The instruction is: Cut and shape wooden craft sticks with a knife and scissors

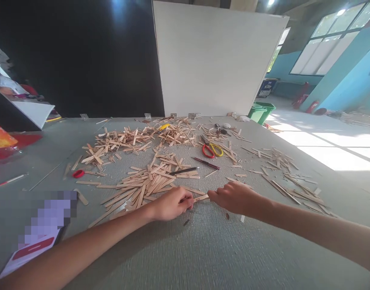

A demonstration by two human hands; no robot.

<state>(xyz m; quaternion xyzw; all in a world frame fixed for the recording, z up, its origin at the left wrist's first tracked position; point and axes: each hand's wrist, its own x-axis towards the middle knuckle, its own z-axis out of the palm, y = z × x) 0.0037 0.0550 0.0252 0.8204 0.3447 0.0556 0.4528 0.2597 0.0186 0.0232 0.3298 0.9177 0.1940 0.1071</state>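
Between my two hands a flat wooden craft stick is held just above the grey table. My left hand is closed around its left end, thumb and fingers pinched together. At the other end, my right hand has its fingers curled over the stick, hiding that tip. A small dark mark shows on the stick near my left fingers. Just beyond my left hand lies a loose heap of craft sticks, with a black pen across it. A small dark sliver rests on the table below my left hand.
Scissors with red and yellow handles and a dark red pen lie ahead. Further stick piles spread at the back, and split pieces at the right. A red tape ring sits left. Upright black and white panels border the table's far edge.
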